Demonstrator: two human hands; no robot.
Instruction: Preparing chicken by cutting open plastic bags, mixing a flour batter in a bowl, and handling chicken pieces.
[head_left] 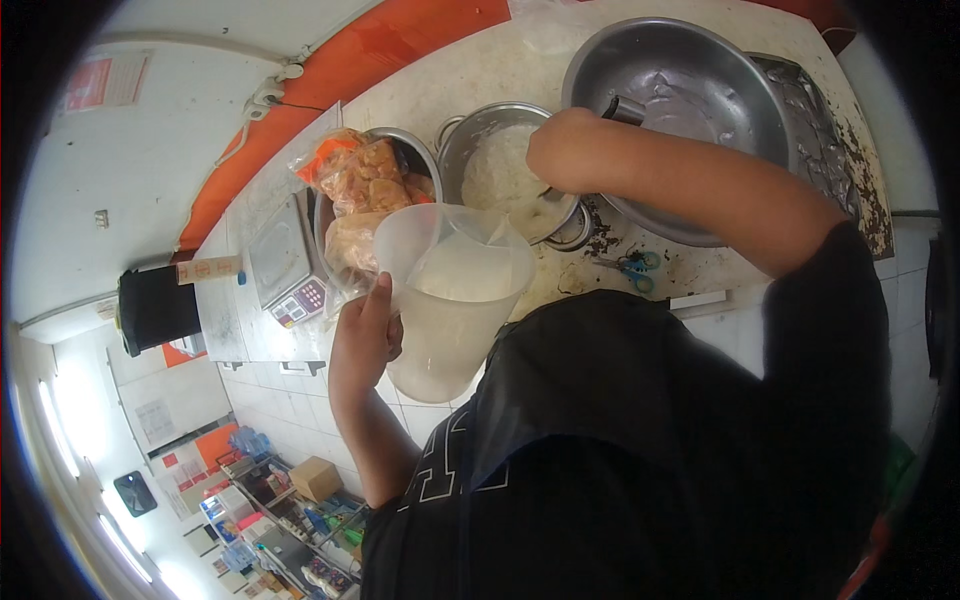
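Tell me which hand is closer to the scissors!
Right. The right hand is over the pot, beyond the scissors; the left hand is farther off to the left, holding the jug.

On my end I've got a digital scale (280,252) on the desk (400,95), just beside a metal bowl (433,168) heaped with clear bags of orange-brown food (368,183); blue-handled scissors (640,267) lie near the front edge, a wide grey metal basin (597,78) sits at right. Further off I can see a boxy black thing (155,315), a cardboard box (315,479) and a red-and-white sheet (105,83) on the wall (150,190).
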